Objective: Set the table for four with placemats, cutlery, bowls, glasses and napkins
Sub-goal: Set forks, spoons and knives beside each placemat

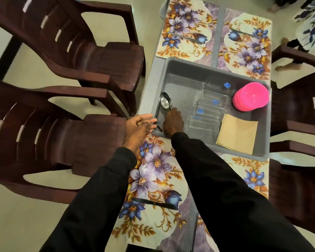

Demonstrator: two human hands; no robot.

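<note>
Left hand [140, 126] straight-fingered at near corner of grey bin [189, 61]; right hand [173, 122] inside bin, fingertips on cutlery [166, 102], grip unclear. Pink bowls [251, 96], glasses [211, 106], napkins [237, 133] also in bin.

The tub [180, 70] sits mid-table [149, 99] between the far placemats [186, 28] and near placemats [153, 179], holding cutlery [166, 103] at left, glasses [209, 104] centrally, bowls [251, 97] rear right, napkins [237, 133] front right, with chairs [80, 51] flanking both sides
</note>
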